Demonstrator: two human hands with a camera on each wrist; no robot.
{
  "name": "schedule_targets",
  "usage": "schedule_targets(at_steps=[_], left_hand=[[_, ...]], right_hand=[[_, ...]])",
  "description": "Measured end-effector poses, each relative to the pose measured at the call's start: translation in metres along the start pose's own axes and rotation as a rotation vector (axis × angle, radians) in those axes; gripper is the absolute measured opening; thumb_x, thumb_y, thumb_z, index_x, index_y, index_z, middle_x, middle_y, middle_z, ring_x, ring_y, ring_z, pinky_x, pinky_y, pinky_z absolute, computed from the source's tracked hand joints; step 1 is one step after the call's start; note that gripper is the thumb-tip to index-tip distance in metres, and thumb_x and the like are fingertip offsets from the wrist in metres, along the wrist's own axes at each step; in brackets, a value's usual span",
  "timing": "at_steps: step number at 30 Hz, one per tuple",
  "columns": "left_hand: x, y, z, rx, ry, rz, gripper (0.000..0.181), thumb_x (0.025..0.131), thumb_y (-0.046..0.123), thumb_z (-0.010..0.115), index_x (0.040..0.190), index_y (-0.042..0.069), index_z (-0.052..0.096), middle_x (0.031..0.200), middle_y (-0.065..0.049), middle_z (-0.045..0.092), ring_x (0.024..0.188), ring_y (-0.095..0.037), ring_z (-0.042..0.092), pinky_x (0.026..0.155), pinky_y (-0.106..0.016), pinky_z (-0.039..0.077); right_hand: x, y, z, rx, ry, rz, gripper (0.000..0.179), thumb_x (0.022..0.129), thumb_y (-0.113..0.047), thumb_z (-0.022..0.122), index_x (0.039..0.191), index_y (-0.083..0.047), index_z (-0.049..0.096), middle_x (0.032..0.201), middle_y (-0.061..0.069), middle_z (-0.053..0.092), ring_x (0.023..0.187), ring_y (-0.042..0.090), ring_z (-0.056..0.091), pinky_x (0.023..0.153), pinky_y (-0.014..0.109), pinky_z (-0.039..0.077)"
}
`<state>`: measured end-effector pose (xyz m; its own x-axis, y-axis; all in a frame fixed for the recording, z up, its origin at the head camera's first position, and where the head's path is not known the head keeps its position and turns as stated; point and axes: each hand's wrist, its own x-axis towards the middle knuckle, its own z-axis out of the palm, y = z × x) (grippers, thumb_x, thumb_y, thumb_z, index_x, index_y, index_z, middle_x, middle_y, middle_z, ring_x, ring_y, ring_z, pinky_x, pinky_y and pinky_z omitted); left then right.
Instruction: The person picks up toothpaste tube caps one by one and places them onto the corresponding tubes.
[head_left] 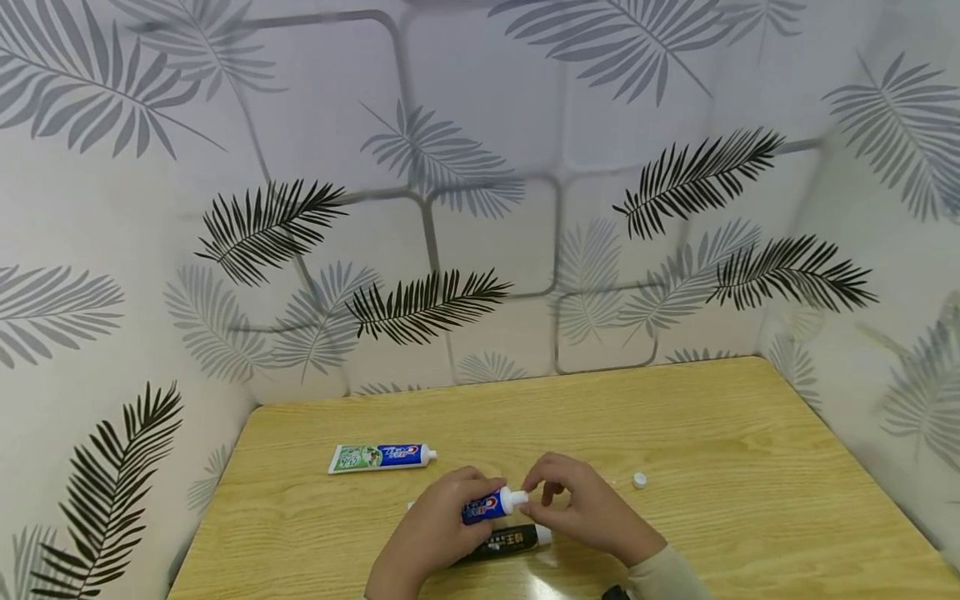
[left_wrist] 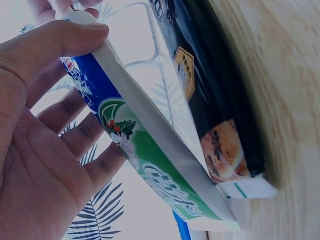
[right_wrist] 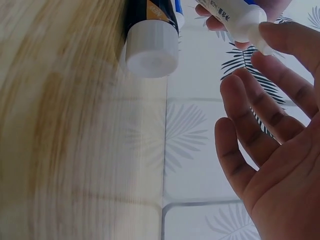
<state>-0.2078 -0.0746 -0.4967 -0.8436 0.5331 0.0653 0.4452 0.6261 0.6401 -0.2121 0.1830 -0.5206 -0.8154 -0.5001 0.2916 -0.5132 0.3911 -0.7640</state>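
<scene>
My left hand grips a blue, green and white toothpaste tube, thumb on top near its shoulder. In the left wrist view, the tube's flat end slants down toward the table. At the tube's tip, the thumb and index finger of my right hand pinch a small white cap; its other fingers are loosely bent. Just below the hands lies a black toothpaste tube with its white cap on. Part of this black tube is hidden behind my left hand.
Another green and blue toothpaste tube lies farther back on the left of the wooden table. A loose white cap sits to the right. A small dark object shows at the bottom edge. Leaf-patterned walls stand around the table.
</scene>
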Motion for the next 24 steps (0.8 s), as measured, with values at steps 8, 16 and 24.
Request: schedule_targets(at_steps=[8, 16, 24], left_hand=[[-0.0003, 0.0, 0.0012, 0.01, 0.003, 0.005, 0.048, 0.092, 0.015, 0.082, 0.139, 0.017, 0.073, 0.112, 0.01, 0.07, 0.094, -0.001, 0.061, 0.09, -0.029, 0.058], [-0.0018, 0.0008, 0.0003, 0.009, -0.004, -0.001, 0.049, 0.091, 0.013, 0.081, 0.138, 0.018, 0.073, 0.113, 0.01, 0.069, 0.096, -0.001, 0.06, 0.092, -0.032, 0.058], [-0.0012, 0.0036, -0.0002, 0.018, -0.003, 0.001, 0.048, 0.091, 0.012, 0.081, 0.138, 0.016, 0.073, 0.115, 0.008, 0.071, 0.097, -0.002, 0.062, 0.093, -0.033, 0.059]], right_hand=[[-0.0002, -0.0033, 0.0008, -0.026, -0.005, 0.05, 0.007, 0.102, -0.038, 0.073, 0.1, -0.032, 0.071, 0.104, -0.014, 0.068, 0.082, 0.004, 0.063, 0.075, 0.03, 0.056], [-0.0008, -0.0022, 0.001, -0.012, 0.01, -0.018, 0.024, 0.098, -0.029, 0.08, 0.118, -0.021, 0.07, 0.113, -0.006, 0.071, 0.085, 0.008, 0.066, 0.08, 0.034, 0.059], [0.0005, -0.0021, 0.0017, -0.004, 0.009, -0.036, 0.016, 0.097, -0.026, 0.08, 0.109, -0.028, 0.07, 0.109, -0.011, 0.07, 0.083, 0.009, 0.066, 0.078, 0.036, 0.059]])
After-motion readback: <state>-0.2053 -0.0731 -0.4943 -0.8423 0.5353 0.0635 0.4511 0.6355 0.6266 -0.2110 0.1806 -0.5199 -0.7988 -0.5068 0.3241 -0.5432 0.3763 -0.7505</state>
